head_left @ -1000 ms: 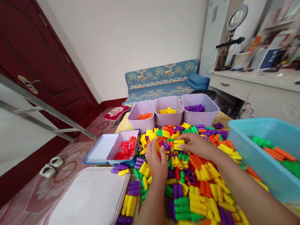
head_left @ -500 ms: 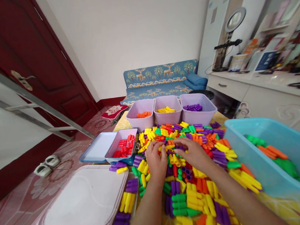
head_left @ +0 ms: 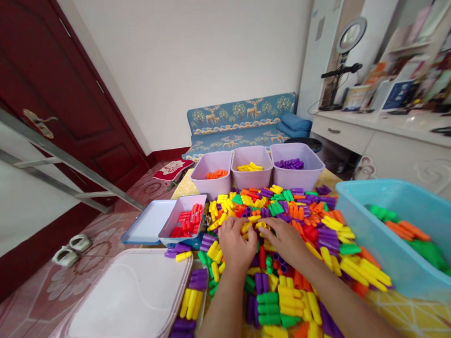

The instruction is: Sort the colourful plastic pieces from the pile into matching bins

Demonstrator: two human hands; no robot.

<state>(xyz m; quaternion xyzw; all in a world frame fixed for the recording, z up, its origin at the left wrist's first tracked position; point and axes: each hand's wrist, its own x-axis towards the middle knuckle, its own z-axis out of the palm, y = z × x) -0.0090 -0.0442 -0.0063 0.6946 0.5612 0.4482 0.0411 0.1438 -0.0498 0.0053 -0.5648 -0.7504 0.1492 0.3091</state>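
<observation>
A big heap of plastic peg blocks in yellow, orange, purple, green and red covers the table. My left hand and my right hand rest side by side on the heap's near middle, fingers curled. Between their fingertips they pinch a yellow block. Three lilac bins stand at the far edge: one with orange blocks, one with yellow blocks, one with purple blocks. A small tray of red blocks lies to the left of my left hand.
A large light-blue tub with green and orange blocks stands at the right. A white lid lies at the near left, a blue-rimmed lid beyond it. A sofa, a dark red door, a ladder and a white desk surround the table.
Both hands have drawn back toward me over the heap and come closer together. The right hand moved left from the far blocks. They now meet on a yellow block.
</observation>
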